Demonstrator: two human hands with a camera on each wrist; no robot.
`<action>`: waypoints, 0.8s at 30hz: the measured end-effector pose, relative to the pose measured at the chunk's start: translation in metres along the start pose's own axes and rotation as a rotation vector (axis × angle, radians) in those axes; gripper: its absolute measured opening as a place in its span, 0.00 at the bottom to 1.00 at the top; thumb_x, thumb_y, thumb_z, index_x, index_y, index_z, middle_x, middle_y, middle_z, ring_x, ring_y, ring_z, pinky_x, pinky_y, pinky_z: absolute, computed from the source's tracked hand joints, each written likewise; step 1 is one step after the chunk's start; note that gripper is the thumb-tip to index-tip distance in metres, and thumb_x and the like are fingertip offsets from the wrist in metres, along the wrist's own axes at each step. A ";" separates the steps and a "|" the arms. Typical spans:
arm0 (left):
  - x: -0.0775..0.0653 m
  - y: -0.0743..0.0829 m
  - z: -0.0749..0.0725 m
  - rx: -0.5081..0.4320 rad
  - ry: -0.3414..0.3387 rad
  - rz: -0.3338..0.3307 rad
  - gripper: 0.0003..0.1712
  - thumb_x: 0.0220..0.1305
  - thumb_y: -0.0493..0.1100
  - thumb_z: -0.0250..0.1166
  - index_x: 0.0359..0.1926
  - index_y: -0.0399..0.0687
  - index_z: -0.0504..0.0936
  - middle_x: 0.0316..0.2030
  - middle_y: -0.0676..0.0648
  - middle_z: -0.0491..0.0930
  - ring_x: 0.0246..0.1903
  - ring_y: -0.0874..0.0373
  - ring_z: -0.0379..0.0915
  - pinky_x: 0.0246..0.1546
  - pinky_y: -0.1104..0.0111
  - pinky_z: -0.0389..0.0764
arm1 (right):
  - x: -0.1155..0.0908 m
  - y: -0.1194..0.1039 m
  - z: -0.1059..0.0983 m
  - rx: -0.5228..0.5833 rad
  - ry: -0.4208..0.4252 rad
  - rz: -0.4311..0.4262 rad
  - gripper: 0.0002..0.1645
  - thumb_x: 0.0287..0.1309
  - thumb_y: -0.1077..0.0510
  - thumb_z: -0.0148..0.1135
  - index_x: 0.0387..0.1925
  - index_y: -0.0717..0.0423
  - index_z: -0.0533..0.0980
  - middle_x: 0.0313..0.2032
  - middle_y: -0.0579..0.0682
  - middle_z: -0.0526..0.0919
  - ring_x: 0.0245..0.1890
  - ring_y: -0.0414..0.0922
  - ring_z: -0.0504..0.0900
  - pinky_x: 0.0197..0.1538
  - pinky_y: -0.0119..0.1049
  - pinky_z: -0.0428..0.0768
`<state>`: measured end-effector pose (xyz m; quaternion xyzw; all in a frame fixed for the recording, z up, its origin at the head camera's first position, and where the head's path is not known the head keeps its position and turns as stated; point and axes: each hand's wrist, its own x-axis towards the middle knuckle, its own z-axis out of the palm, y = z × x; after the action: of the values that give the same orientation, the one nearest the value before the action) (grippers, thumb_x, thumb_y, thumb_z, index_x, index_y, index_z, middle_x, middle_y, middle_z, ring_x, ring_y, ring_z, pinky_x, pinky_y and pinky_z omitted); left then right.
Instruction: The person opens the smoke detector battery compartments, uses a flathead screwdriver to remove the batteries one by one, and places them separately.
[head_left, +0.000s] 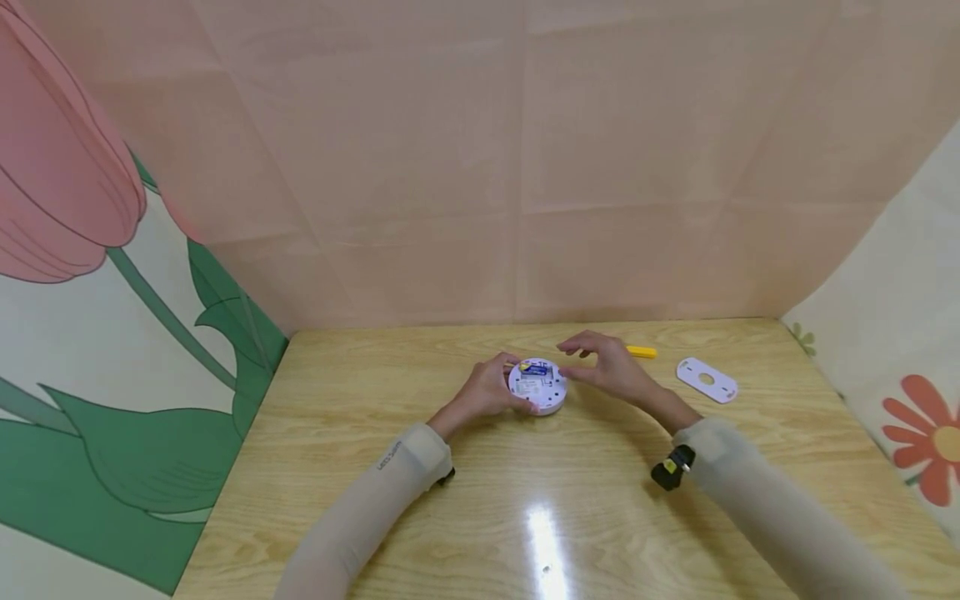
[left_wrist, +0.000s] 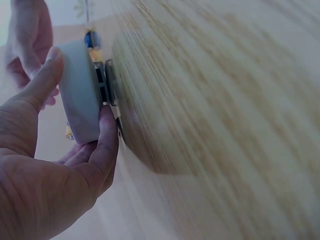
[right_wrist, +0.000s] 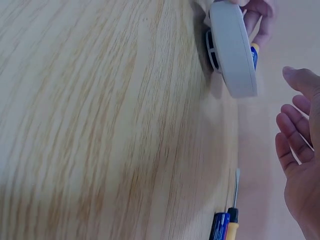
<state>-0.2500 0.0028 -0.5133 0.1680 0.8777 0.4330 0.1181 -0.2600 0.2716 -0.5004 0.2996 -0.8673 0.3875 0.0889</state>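
My left hand (head_left: 495, 387) grips a round white smoke detector (head_left: 537, 400) by its side, thumb on the near rim and fingers on the far side. Its back faces up, showing a label and a compartment with a blue and yellow battery (head_left: 535, 369) at it. In the left wrist view the detector (left_wrist: 80, 95) stands on edge between thumb and fingers, its dark-slotted face toward the table. My right hand (head_left: 607, 367) hovers just right of the detector, fingers loosely bent; the right wrist view shows this hand (right_wrist: 305, 130) holding nothing, apart from the detector (right_wrist: 234, 50).
Behind my right hand lies a screwdriver with a yellow handle (head_left: 641, 352). Next to it, in the right wrist view, is a blue battery (right_wrist: 220, 226). A white mounting plate (head_left: 723, 390) with a central hole lies farther right on the wooden table (head_left: 360, 517).
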 end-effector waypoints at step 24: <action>0.001 0.002 0.000 0.005 -0.009 0.008 0.50 0.40 0.50 0.91 0.64 0.43 0.77 0.58 0.41 0.86 0.55 0.54 0.83 0.57 0.66 0.82 | 0.015 -0.012 0.025 0.000 -0.057 0.002 0.22 0.55 0.62 0.82 0.51 0.65 0.86 0.43 0.55 0.90 0.41 0.50 0.87 0.47 0.53 0.88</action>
<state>-0.2511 0.0043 -0.5116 0.1736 0.8777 0.4304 0.1198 -0.2626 0.2400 -0.5044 0.3095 -0.8698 0.3791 0.0636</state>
